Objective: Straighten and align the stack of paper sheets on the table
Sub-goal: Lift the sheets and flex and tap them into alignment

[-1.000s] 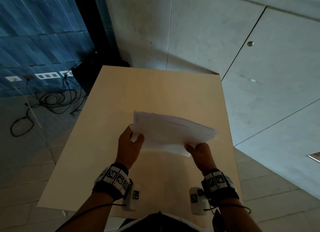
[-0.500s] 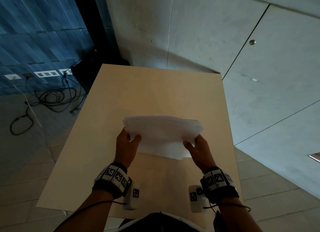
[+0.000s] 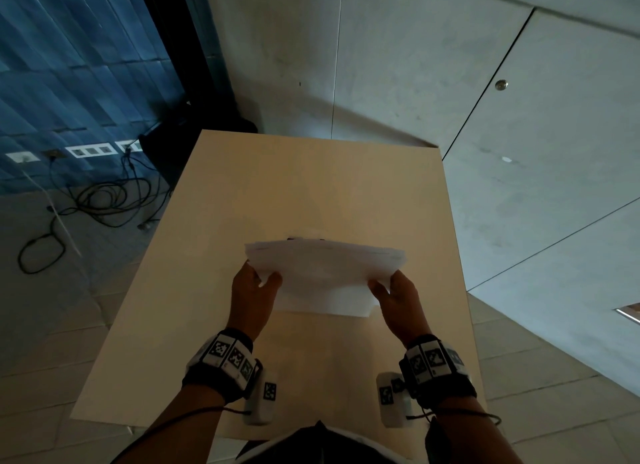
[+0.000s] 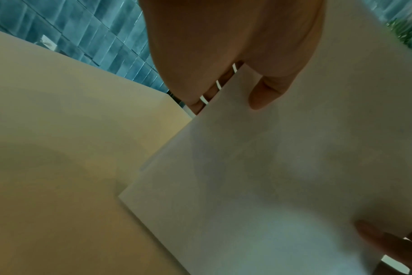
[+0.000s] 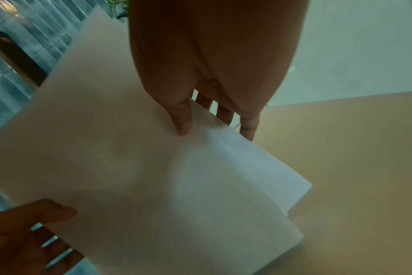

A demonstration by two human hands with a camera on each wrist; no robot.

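1. the stack (image 3: pixel 325 276) stands on edge over the middle of the surface (image 3: pixel 311 186), its long axis running left to right, tilted so the top leans away from the person; the lower long edge looks down on the wood, though whether it touches or hangs just above i cannot tell.
2. the left hand (image 3: pixel 254 292) pinches the left short edge — thumb on the near face, fingers (image 4: pixel 209 94) curled behind it.
3. the right hand (image 3: pixel 396 299) clamps the right short edge the same way, thumb in front and fingers (image 5: pixel 225 115) behind.
4. the sheets are not yet square: in the right wrist view the lower right corner fans out into several stepped edges, and in the head view the top edge shows loose layers.
5. the move ahead seems to turn on one relation — the long bottom edge lies straight below both hands, between them, so a loosened grip and a downward tap should let the sheets drop level.
6. both hands sit about equally near, one at each end; the risk, as i judge it, is that too slack a hold lets the fanned right corner slide out further.
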